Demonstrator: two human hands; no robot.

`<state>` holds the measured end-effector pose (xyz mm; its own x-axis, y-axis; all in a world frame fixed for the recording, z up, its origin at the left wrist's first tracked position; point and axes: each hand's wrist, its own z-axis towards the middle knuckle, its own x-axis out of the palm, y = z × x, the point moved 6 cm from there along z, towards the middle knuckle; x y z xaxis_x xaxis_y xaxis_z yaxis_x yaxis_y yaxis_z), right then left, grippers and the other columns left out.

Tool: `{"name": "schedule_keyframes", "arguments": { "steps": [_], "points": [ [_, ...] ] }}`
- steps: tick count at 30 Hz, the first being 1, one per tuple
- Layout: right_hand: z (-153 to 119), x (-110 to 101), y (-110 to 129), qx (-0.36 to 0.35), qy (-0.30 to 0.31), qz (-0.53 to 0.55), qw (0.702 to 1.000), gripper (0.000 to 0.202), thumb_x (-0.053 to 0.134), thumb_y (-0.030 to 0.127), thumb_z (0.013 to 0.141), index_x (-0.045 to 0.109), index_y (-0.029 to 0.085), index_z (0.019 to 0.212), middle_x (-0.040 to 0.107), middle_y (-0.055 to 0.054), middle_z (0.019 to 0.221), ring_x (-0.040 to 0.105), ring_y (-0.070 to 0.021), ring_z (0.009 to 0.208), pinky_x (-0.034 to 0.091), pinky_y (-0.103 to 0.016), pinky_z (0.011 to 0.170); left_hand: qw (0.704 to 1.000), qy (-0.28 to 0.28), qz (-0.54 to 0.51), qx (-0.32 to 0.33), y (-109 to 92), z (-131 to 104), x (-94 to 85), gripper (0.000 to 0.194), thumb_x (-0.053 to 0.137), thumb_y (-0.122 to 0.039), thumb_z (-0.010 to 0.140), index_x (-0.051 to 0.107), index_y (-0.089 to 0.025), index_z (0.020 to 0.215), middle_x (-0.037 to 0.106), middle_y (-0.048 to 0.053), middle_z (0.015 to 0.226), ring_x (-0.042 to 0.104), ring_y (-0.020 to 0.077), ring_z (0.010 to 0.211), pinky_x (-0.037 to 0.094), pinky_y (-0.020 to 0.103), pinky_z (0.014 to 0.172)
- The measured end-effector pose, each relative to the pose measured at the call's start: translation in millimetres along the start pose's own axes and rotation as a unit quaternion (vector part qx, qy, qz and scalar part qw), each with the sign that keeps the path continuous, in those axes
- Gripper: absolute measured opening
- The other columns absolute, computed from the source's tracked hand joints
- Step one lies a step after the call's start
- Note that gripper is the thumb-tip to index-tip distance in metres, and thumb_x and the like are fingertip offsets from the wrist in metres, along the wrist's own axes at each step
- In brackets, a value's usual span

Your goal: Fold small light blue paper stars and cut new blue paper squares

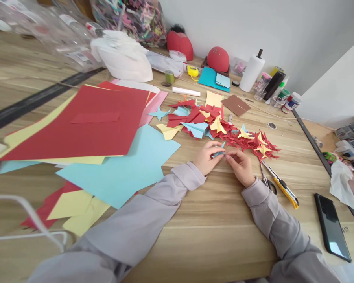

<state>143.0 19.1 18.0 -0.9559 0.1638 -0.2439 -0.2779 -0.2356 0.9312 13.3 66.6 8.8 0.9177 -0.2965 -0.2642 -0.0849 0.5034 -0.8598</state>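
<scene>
Between both hands is a small folded piece of blue paper (pixel 220 151), with one pointed tip sticking upward. My left hand (pixel 207 157) grips it from the left, fingers curled around it. From the right, my right hand (pixel 240 165) pinches its near edge between thumb and forefinger. The fingers hide much of the paper's shape. Just beyond the hands spreads a heap of folded paper pieces, mostly red (pixel 231 137), with a blue paper plane (pixel 194 129) and several yellow folded stars (pixel 217 125) among them.
Left of the hands lie large sheets of red paper (pixel 106 133) and blue paper (pixel 135 157). Scissors (pixel 265 179) and a yellow utility knife (pixel 286 192) rest to the right, with a black phone (pixel 332 226) further out. Bottles and a white roll (pixel 252 72) stand along the wall.
</scene>
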Motion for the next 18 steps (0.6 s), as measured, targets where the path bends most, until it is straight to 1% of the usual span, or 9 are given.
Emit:
{"name": "schedule_keyframes", "arguments": {
  "steps": [3, 7, 10, 14, 18],
  "points": [
    [1.2, 0.8, 0.7, 0.011, 0.000, 0.024, 1.000, 0.011, 0.063, 0.031, 0.076, 0.063, 0.021, 0.078, 0.060, -0.001, 0.071, 0.055, -0.0137, 0.062, 0.043, -0.028, 0.058, 1.000, -0.018, 0.012, 0.022, -3.2, -0.4, -2.1, 0.016, 0.059, -0.019, 0.078, 0.068, -0.017, 0.091, 0.057, 0.010, 0.107, 0.059, 0.0156, 0.086, 0.049, 0.024, 0.062],
    [1.7, 0.8, -0.8, 0.047, -0.008, 0.060, 0.997, 0.016, 0.066, 0.035, 0.073, 0.063, 0.020, 0.077, 0.060, 0.000, 0.067, 0.053, -0.0127, 0.058, 0.042, -0.026, 0.054, 0.997, -0.041, 0.031, 0.056, -7.4, -1.4, -4.2, 0.013, 0.060, -0.017, 0.078, 0.068, -0.016, 0.088, 0.056, 0.010, 0.108, 0.057, 0.0097, 0.069, 0.047, 0.022, 0.053],
    [1.7, 0.4, -2.3, 0.074, -0.010, 0.082, 0.994, 0.018, 0.068, 0.036, 0.071, 0.063, 0.019, 0.075, 0.059, 0.001, 0.065, 0.050, -0.0115, 0.056, 0.039, -0.024, 0.051, 0.993, -0.057, 0.044, 0.093, -10.7, -2.6, -5.4, 0.011, 0.060, -0.016, 0.078, 0.068, -0.015, 0.085, 0.057, 0.010, 0.107, 0.054, 0.0071, 0.061, 0.046, 0.021, 0.050],
    [2.0, -1.3, -2.8, 0.080, -0.014, 0.097, 0.992, 0.015, 0.071, 0.033, 0.068, 0.065, 0.019, 0.072, 0.059, 0.000, 0.070, 0.049, -0.0104, 0.057, 0.040, -0.024, 0.053, 0.988, -0.066, 0.056, 0.125, -13.4, -3.1, -6.0, 0.010, 0.061, -0.014, 0.077, 0.068, -0.015, 0.084, 0.057, 0.010, 0.107, 0.055, 0.0074, 0.062, 0.047, 0.021, 0.050],
    [1.4, -1.3, -5.6, 0.087, -0.004, 0.115, 0.990, 0.014, 0.073, 0.029, 0.066, 0.068, 0.021, 0.077, 0.062, 0.000, 0.076, 0.051, -0.0105, 0.060, 0.041, -0.024, 0.055, 0.985, -0.074, 0.067, 0.140, -15.6, -3.1, -6.6, 0.009, 0.061, -0.013, 0.077, 0.068, -0.015, 0.083, 0.057, 0.010, 0.105, 0.055, 0.0078, 0.063, 0.047, 0.020, 0.049]
  ]
}}
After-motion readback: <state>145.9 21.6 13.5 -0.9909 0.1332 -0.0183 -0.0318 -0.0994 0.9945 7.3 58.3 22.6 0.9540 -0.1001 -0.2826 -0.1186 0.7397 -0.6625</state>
